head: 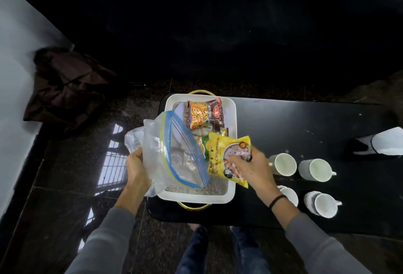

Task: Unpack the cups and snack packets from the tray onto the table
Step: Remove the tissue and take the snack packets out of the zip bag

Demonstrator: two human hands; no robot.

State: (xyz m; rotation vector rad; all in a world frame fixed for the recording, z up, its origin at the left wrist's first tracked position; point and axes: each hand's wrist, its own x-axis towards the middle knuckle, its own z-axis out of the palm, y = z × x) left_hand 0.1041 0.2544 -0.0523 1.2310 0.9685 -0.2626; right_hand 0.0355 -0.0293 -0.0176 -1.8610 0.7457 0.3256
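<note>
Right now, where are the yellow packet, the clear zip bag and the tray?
yellow packet [218, 157]: head view, left part of its printed front.
clear zip bag [173, 153]: head view, middle of its see-through side.
tray [196, 198]: head view, white near rim.

**Wearer: grey sleeves, black wrist band, jeans**

Grey long fabric left sleeve [104, 243] runs up to the wrist behind the left hand [136, 169], plain cuff. Grey long fabric right sleeve [316, 245] behind the right hand [250, 166], same look. Thin black wrist band [277, 200] between right hand and cuff. Dark blue denim jeans [194, 252] below, between both hands. Hands bare.
</note>
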